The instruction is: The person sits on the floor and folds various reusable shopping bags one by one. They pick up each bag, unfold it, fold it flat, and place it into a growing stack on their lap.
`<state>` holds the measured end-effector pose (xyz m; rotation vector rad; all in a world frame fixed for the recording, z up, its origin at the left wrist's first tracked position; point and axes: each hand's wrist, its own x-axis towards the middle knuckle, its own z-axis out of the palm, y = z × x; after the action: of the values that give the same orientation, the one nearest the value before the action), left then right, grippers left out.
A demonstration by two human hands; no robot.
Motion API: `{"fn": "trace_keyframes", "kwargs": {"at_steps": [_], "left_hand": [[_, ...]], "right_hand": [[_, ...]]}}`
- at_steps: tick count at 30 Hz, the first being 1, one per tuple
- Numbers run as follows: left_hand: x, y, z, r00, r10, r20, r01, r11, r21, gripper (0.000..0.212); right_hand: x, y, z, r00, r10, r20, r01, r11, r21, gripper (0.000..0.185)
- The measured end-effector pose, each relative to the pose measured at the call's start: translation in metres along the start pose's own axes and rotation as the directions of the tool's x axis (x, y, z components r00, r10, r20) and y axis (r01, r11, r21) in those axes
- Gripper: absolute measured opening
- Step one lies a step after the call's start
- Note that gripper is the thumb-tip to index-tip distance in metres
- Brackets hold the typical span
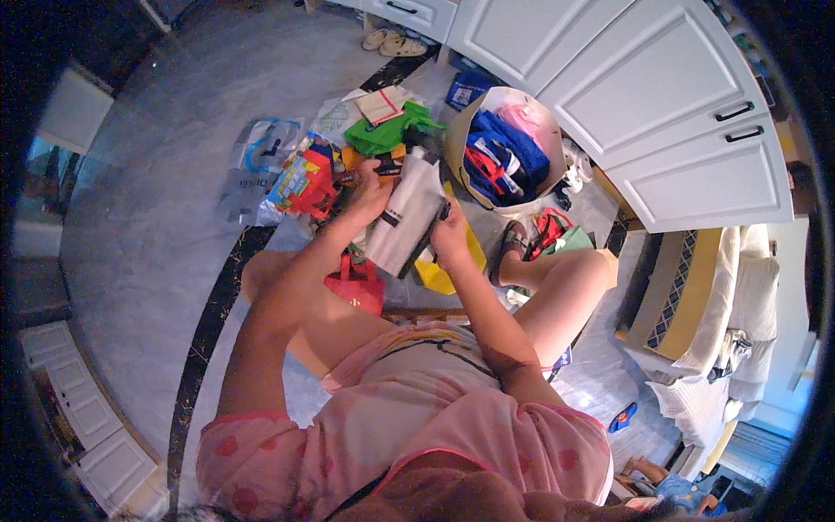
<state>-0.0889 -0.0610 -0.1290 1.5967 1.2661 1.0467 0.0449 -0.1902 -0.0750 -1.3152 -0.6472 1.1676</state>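
Note:
A folded light grey bag (408,212) with a small dark label is tilted between my hands. My right hand (450,241) grips its right edge, where a dark strip shows. My left hand (373,196) is at its left side, and its fingers are partly hidden, so its hold is unclear. Just past that hand lie a green fabric bag (385,136), a cream cloth with a red stripe (381,106) and a red, blue and yellow printed bag (303,179). A yellow bag (438,276) lies below my right hand, and a red bag with handles (359,287) is near my left thigh.
An open round container (462,173) holds blue, red and pink fabric items. White cabinets (652,85) stand behind it. Clear plastic packaging (251,176) lies on the left floor, light clogs (394,44) at the far side. At lower right, part of another person (678,489) shows beyond a sofa.

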Motion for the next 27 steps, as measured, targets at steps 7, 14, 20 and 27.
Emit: {"fn": "trace_keyframes", "kwargs": {"at_steps": [7,14,20,27], "left_hand": [[-0.001,0.060,-0.031,0.539,-0.410,0.736,0.738,0.650,-0.178,0.072],[-0.008,0.043,-0.036,0.496,-0.377,0.782,0.748,0.644,-0.164,0.035],[0.002,0.028,-0.041,0.785,-0.230,0.576,0.450,0.850,-0.273,0.043],[0.031,0.029,-0.064,0.899,-0.321,0.297,0.436,0.714,-0.548,0.035]], "right_hand": [[0.011,0.010,-0.019,0.933,-0.359,-0.020,0.318,0.849,-0.421,0.062],[-0.017,-0.036,0.015,0.878,-0.450,0.165,0.478,0.797,-0.370,0.058],[0.002,-0.013,-0.024,0.932,-0.362,-0.010,0.324,0.846,-0.424,0.020],[0.015,-0.006,-0.076,0.919,-0.369,-0.138,0.266,0.840,-0.474,0.027]]}}
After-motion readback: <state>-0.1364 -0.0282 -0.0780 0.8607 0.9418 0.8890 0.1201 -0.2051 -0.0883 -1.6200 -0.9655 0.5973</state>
